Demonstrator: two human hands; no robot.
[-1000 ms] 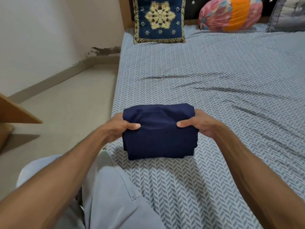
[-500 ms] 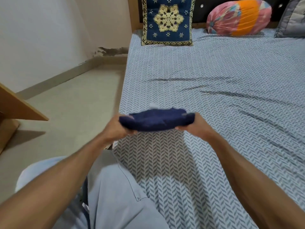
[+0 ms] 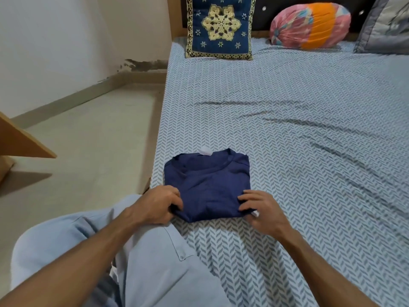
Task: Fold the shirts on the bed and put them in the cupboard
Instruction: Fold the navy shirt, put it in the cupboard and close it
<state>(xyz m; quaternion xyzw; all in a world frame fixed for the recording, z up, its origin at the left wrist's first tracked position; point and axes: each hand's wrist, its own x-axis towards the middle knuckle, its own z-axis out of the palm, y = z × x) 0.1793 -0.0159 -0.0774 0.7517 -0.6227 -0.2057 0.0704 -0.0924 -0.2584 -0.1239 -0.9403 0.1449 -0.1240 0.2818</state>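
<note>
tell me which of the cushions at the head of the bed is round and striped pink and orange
The bolster-shaped cushion in the middle. The blue cushion to its left is square with a gold star pattern, and the grey pillow at the right edge is plain.

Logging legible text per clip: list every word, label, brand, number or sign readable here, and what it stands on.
None readable.
White tag at the collar of the folded navy shirt: too blurred to show any print.
Blue cushion: a star motif only, no lettering.

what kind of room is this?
Most likely a bedroom in a home: a bed with a patterned sheet, cushions propped against the headboard, and a folded navy shirt lying on the sheet.
</note>
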